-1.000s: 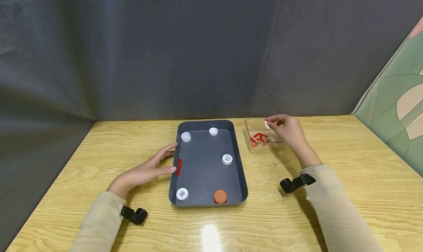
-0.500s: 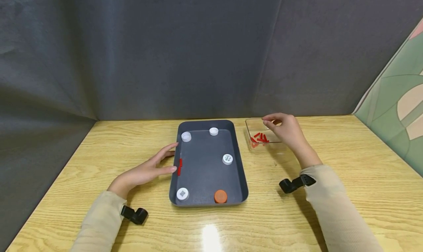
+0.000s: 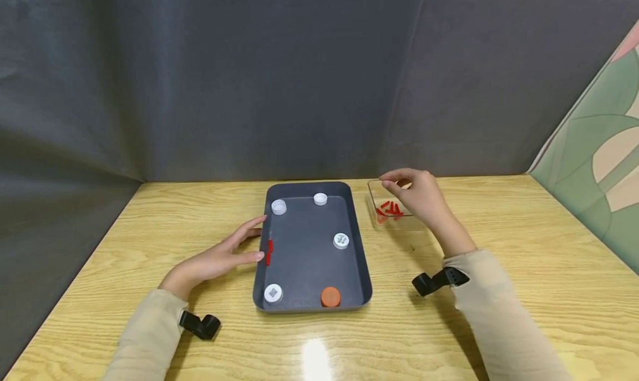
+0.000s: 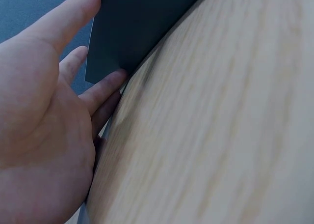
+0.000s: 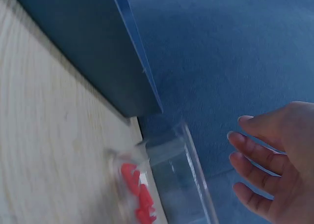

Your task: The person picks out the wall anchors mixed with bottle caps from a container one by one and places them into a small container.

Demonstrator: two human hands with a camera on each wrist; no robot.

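Observation:
Beside the dark grey tray (image 3: 309, 264), my left hand (image 3: 212, 262) touches its left wall with thumb and fingers spread; the left wrist view shows fingertips against the tray's outer side (image 4: 142, 27). Two small red sticks (image 3: 268, 252) lie inside along that wall. My right hand (image 3: 418, 195) hovers over a clear plastic box (image 3: 371, 201) right of the tray. Several red pieces (image 3: 391, 209) lie in the box. In the right wrist view the fingers of my right hand (image 5: 279, 165) are loosely bent, thumb apart, with nothing between them.
Round caps stand in the tray: a white cap (image 3: 279, 207) and another white cap (image 3: 320, 199) at the back, a marked white cap (image 3: 341, 240) at right, a patterned white cap (image 3: 273, 293) and an orange cap (image 3: 330, 296) in front. A grey curtain (image 3: 299, 81) hangs behind.
My right hand let go of a small white piece over the clear box, then moved slightly left. The red pieces in the box shifted a little. My left hand stays at the tray.

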